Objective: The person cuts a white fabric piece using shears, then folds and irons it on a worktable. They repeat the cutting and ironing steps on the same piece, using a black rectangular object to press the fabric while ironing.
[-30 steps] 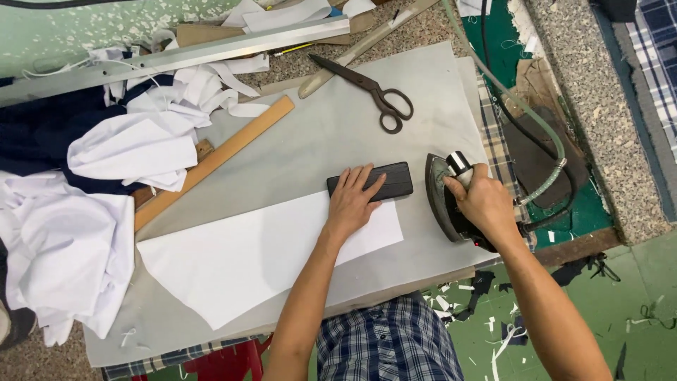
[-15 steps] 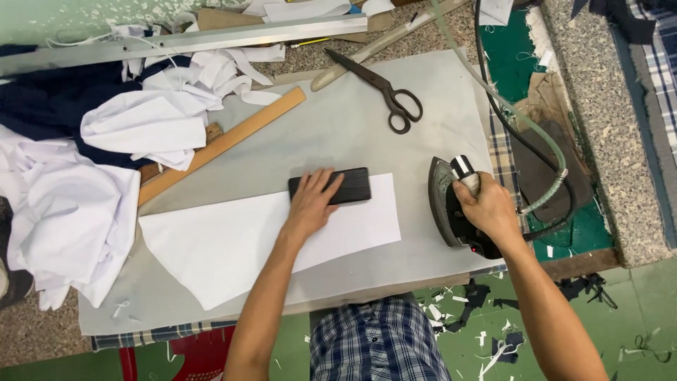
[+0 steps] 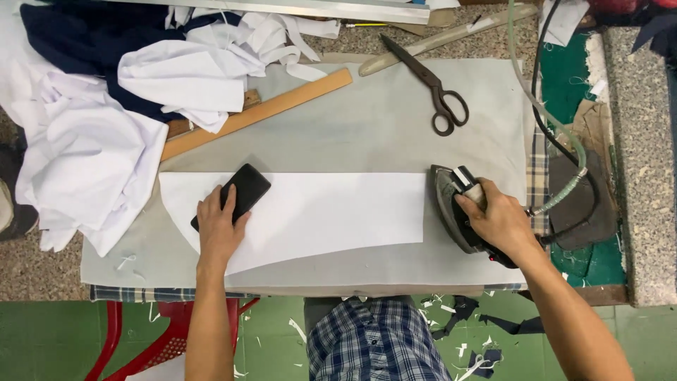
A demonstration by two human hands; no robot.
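The white fabric piece [image 3: 310, 215] lay flat near the worktop's [image 3: 395, 127] front edge; judged light, limp, prone to shifting. The left hand [image 3: 217, 229] pressed a black block [image 3: 236, 194] onto its left end, grip flat. The right hand [image 3: 502, 222] was closed round the iron [image 3: 455, 212] handle at the right end; heavy, hot-soled.
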